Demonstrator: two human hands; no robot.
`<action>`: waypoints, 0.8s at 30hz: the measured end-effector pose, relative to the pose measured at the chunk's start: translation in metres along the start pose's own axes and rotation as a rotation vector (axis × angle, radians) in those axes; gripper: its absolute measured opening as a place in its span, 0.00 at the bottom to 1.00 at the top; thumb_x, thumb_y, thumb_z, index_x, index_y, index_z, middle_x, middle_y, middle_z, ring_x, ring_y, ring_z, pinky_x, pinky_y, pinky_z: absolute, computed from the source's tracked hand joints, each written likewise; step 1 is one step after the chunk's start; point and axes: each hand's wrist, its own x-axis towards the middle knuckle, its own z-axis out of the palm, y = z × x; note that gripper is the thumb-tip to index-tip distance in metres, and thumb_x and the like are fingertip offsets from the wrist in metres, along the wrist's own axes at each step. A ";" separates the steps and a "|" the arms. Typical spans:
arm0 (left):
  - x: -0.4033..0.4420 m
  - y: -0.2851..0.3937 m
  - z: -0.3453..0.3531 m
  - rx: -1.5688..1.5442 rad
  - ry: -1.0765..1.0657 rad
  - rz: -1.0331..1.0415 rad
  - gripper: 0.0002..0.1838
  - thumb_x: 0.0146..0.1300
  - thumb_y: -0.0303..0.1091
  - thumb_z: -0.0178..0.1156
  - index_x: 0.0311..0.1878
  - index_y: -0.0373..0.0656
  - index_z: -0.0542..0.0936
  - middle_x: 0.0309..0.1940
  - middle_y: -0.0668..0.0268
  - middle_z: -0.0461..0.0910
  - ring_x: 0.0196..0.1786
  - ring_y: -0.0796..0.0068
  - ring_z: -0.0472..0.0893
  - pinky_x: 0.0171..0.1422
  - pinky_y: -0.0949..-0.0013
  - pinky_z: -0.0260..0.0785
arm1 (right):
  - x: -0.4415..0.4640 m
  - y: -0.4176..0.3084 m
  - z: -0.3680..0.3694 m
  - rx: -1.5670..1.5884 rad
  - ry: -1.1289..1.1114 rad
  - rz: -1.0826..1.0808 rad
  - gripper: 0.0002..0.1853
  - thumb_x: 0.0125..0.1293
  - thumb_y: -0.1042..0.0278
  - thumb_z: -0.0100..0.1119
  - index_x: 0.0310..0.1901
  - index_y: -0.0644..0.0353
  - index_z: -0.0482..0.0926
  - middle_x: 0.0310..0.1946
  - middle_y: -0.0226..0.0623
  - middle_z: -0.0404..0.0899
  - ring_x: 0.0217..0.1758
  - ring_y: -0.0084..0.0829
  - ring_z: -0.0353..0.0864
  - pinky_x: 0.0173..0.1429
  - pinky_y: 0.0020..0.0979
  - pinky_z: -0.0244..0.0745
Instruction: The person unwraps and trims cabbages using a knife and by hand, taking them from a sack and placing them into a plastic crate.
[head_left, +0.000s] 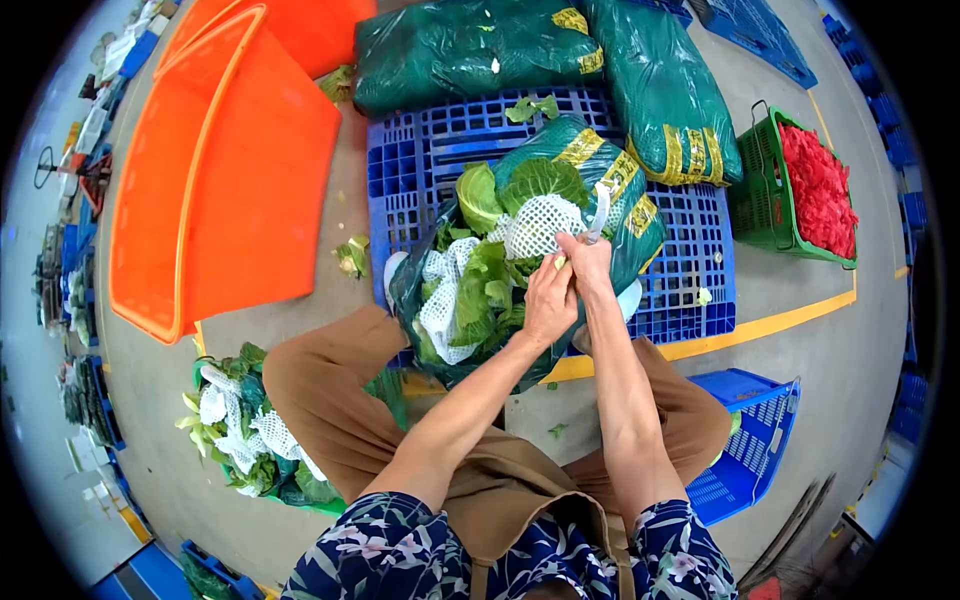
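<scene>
Left hand (550,302), right hand (591,262) at netted vegetable (541,226), yellow tape (581,147) illegible

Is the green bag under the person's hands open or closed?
It's open. The green bag is spread apart, so you can see leafy cabbages and white nets uncovered between its edges.

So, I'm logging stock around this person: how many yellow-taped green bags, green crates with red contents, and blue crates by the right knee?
Yellow-taped green bags: 3
Green crate with red contents: 1
Blue crate by the right knee: 1
Total: 5
</scene>
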 end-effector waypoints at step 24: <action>0.075 -0.075 -0.028 0.218 -0.364 0.036 0.42 0.35 0.41 0.73 0.58 0.44 0.69 0.56 0.54 0.69 0.63 0.52 0.64 0.67 0.44 0.52 | 0.003 -0.027 0.008 -0.121 -0.149 -0.257 0.28 0.41 0.57 0.75 0.37 0.71 0.75 0.27 0.36 0.78 0.27 0.28 0.75 0.34 0.30 0.73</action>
